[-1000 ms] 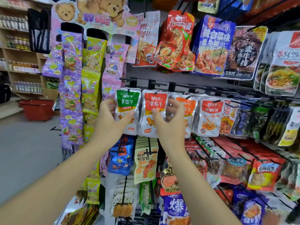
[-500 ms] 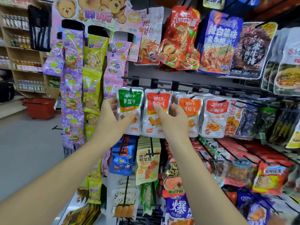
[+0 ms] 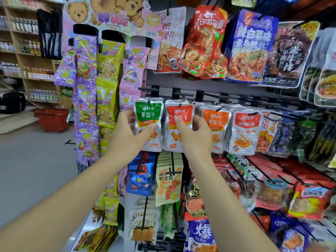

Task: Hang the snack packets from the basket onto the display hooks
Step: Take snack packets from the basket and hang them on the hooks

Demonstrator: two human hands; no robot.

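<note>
A green-topped snack packet and a red-topped snack packet hang side by side on black display hooks in the middle row. My left hand holds the green packet, thumb across its front and fingers behind its left edge. My right hand grips the red packet, thumb on its front and fingers curled round its right edge. An orange-topped packet hangs just right of my right hand. The red basket stands on the floor far to the left.
A strip display of purple, yellow and pink packets hangs left of my left hand. Bigger packets fill the row above, and more hooks with packets fill the rows below and to the right. Wooden shelves stand at far left.
Both hands have slid a little lower on the two packets. The packets now hang straighter on their hooks. The view has shifted slightly.
</note>
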